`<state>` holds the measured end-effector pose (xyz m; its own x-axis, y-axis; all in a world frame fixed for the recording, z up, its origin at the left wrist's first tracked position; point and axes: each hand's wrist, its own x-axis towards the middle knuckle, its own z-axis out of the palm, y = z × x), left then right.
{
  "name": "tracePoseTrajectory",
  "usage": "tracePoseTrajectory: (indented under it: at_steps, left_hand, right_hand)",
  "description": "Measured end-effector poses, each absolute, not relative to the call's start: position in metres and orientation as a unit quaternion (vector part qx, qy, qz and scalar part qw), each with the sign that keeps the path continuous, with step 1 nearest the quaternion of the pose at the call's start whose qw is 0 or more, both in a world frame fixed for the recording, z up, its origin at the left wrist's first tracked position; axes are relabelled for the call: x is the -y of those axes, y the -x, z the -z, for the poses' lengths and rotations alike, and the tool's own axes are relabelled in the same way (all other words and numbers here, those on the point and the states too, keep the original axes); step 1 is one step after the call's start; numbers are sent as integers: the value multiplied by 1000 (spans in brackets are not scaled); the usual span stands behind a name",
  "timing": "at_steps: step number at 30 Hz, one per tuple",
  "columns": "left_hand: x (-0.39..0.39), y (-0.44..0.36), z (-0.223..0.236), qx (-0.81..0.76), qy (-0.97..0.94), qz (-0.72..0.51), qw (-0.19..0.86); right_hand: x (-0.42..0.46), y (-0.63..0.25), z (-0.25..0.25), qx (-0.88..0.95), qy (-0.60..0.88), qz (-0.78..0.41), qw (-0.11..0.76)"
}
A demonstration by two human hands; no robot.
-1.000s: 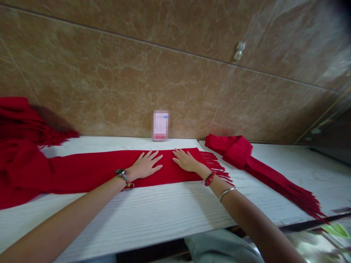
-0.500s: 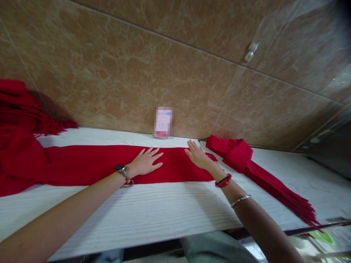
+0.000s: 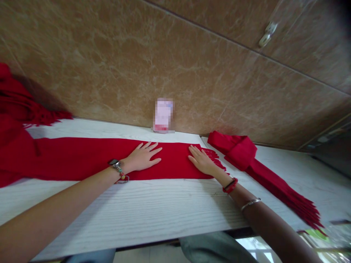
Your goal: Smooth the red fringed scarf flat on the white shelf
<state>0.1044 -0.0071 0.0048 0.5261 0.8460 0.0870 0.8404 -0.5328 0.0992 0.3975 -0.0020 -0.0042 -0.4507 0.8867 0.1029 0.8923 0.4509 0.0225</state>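
A long red scarf [image 3: 79, 159] lies flat across the white table [image 3: 153, 208], its fringed end toward the right. My left hand [image 3: 141, 157] rests palm down on the middle of the scarf, fingers spread. Near the fringe, my right hand [image 3: 201, 160] lies flat on the same cloth with its fingers extended. Neither hand grips anything. A second red scarf [image 3: 241, 155], folded over near its top, slants across the table to the right of my right hand.
A bunched red fringed cloth [image 3: 16, 98] is heaped at the far left, against the brown marbled wall [image 3: 109, 65]. A blurred pink-and-white phone-like object [image 3: 163, 115] stands against the wall behind the scarf. The table's front edge runs just before my legs.
My right hand has slid right along the scarf toward its fringe, while my left hand stays spread in about the same place. The camera view has tilted and shifted slightly.
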Motion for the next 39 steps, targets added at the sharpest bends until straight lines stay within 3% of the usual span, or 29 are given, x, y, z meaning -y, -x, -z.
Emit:
tracePoseTrajectory:
  at_steps: [8,12,17,29,35,39]
  left_hand:
    - [9,-105,-7,-481,-874,-66,26]
    - [10,-103,-4,-490,-868,-85,12]
    - [12,-103,-4,-525,-848,-72,14]
    - [12,-104,-7,-534,-844,-46,22]
    - [12,-104,-6,-534,-844,-57,9]
    - [12,-104,-6,-533,-844,-56,5]
  right_hand:
    - [1,-402,-6,831,544,103,52]
    - [-3,-347,-20,854,506,72,100]
    - [-13,-310,-10,872,485,29,67]
    - [-25,-415,5,808,566,164,27]
    - [-14,-351,-28,862,476,140,106]
    - [-4,-310,-19,889,440,91,94]
